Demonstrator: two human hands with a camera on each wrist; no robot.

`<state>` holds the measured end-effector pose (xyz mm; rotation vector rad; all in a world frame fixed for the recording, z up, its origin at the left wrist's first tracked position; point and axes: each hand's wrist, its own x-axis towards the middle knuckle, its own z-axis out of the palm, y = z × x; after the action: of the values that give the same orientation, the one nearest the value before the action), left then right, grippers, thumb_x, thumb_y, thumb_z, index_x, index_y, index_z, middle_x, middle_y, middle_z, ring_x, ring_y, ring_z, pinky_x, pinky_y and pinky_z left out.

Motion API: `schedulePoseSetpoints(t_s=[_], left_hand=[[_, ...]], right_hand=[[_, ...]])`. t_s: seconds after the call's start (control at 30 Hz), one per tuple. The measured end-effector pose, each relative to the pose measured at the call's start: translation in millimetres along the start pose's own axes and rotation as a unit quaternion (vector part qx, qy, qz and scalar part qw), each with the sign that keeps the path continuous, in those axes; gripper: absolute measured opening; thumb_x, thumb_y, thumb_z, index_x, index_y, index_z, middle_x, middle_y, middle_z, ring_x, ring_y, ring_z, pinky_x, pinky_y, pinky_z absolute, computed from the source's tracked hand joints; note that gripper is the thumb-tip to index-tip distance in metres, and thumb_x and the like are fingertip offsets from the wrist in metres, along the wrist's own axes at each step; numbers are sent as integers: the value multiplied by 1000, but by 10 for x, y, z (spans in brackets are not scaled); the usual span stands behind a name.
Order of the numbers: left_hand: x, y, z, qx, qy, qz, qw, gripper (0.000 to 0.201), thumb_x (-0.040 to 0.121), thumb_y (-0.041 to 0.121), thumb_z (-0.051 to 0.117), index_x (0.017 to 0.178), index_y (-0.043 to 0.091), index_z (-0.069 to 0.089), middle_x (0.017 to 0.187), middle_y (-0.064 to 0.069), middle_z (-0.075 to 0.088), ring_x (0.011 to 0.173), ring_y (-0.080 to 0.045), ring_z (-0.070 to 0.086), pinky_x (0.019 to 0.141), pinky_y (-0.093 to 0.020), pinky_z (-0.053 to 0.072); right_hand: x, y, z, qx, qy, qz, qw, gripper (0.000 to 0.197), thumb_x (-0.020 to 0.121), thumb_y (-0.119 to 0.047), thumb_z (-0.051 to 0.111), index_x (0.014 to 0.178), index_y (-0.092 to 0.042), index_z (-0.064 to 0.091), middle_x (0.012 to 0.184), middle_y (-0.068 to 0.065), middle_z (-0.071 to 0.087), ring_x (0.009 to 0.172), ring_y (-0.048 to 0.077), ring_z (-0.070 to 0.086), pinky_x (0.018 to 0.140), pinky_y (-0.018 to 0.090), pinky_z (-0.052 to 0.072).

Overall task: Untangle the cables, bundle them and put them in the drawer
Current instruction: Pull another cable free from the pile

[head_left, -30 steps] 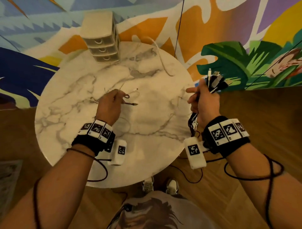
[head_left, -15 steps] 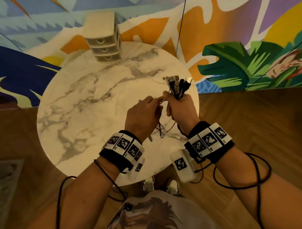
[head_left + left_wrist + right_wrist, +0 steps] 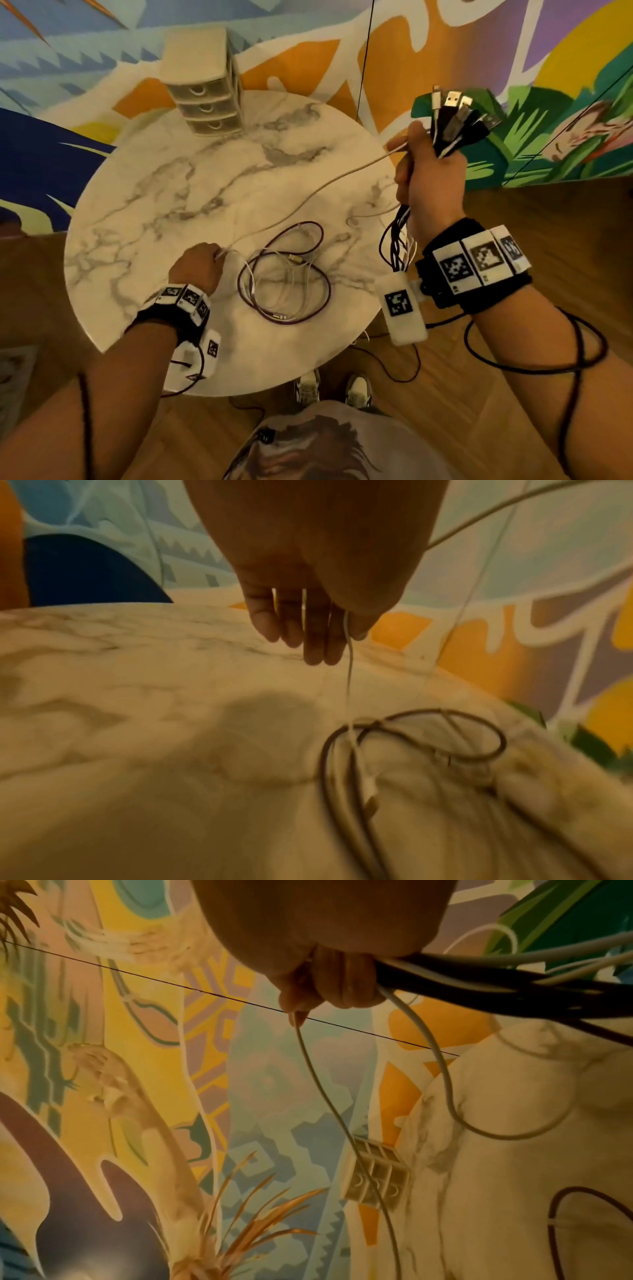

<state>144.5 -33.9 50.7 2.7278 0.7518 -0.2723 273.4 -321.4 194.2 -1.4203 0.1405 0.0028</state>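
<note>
White cable (image 3: 308, 192) stretched over the worktop (image 3: 144, 212) between both hands: right hand (image 3: 430, 181) gripped the plug bunch (image 3: 455, 120), left hand (image 3: 197, 265) pinched it, probably pulling it free from the purple cable (image 3: 322, 240).

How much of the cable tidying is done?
Partly done: the right hand grips a bunch of cables. In hand: the left hand pulls one white cable straight. Left: the purple cable still lies looped on the table, and the drawers look closed.
</note>
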Motion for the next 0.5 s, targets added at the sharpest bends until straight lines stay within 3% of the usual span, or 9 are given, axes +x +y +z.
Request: schedulePoseSetpoints(t_s=[0.13, 0.17, 0.3, 0.37, 0.43, 0.5], left_hand=[[75, -65, -294, -95, 183, -59, 977, 30, 99, 25, 38, 100, 4, 58, 105, -23, 60, 93, -42, 56, 75, -43, 43], [66, -95, -336, -91, 195, -69, 974, 28, 99, 25, 37, 97, 4, 56, 102, -24, 59, 90, -42, 55, 72, -42, 42], [-24, -106, -377, -26, 119, -97, 988, 23, 96, 26, 40, 102, 10, 54, 100, -25, 61, 88, -43, 57, 71, -43, 44], [-16, 35, -450, -37, 129, -93, 987, 26, 96, 27, 40, 113, 11, 53, 102, -27, 61, 91, -44, 58, 73, -45, 45], [-20, 260, -559, -41, 119, -36, 991, 25, 95, 23, 44, 116, 13, 54, 102, -23, 63, 92, -41, 60, 74, -42, 47], [-67, 548, -604, -118, 33, 44, 992, 17, 92, 11, 48, 104, 10, 61, 91, -13, 67, 78, -24, 64, 65, -30, 48]], right_hand=[[35, 58, -20, 31, 53, 35, 997, 38, 97, -33, 51, 67, -14, 65, 39, -6, 43, 35, 9, 30, 39, 21, 22], [62, 52, -42, 49, 69, 41, 996, 39, 97, -33, 52, 65, -15, 65, 39, -7, 43, 36, 10, 31, 41, 22, 21], [89, 100, -79, 69, 85, 28, 994, 38, 97, -33, 51, 66, -16, 64, 41, -6, 44, 39, 11, 33, 43, 26, 21], [84, 166, -72, 61, 92, 29, 993, 37, 97, -34, 50, 69, -14, 64, 44, -5, 47, 40, 12, 34, 42, 24, 22], [77, 206, -75, 62, 94, 39, 993, 36, 97, -34, 50, 69, -14, 63, 46, -5, 48, 41, 12, 35, 42, 24, 22], [78, 206, -93, 60, 97, 44, 993, 37, 97, -34, 51, 67, -16, 62, 43, -6, 45, 41, 12, 34, 42, 24, 22]])
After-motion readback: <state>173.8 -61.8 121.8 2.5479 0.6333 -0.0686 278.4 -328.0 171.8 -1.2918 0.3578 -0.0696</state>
